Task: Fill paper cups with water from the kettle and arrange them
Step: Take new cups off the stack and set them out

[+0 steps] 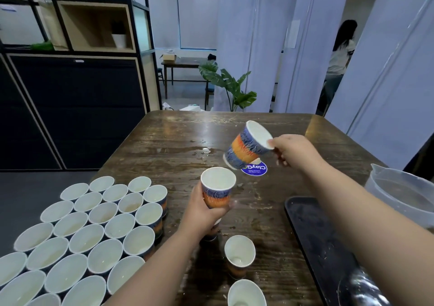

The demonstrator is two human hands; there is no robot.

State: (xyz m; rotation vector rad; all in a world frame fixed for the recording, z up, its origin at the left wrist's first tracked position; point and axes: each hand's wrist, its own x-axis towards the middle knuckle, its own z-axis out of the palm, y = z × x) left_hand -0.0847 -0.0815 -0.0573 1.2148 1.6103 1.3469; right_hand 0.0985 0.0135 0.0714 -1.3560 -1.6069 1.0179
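My left hand [203, 214] grips a stack of blue-and-orange paper cups [217, 189] upright above the wooden table [169, 141]. Farther off and to the right, my right hand [293, 149] pinches the rim of a single paper cup [246, 144], tilted with its mouth facing up and right, in the air above a round blue sticker [254, 169]. Two more cups [239, 255] [246, 292] stand on the table near me. Many cups [98, 230] stand packed in rows at the left. A translucent plastic jug [404, 195] stands at the right edge.
A black tray [312, 235] lies on the table to the right, beside the jug. Spilled water [178, 149] wets the table's middle. A dark cabinet and shelves stand at the left, a plant [231, 87] beyond the table, and a person [338, 63] far back right.
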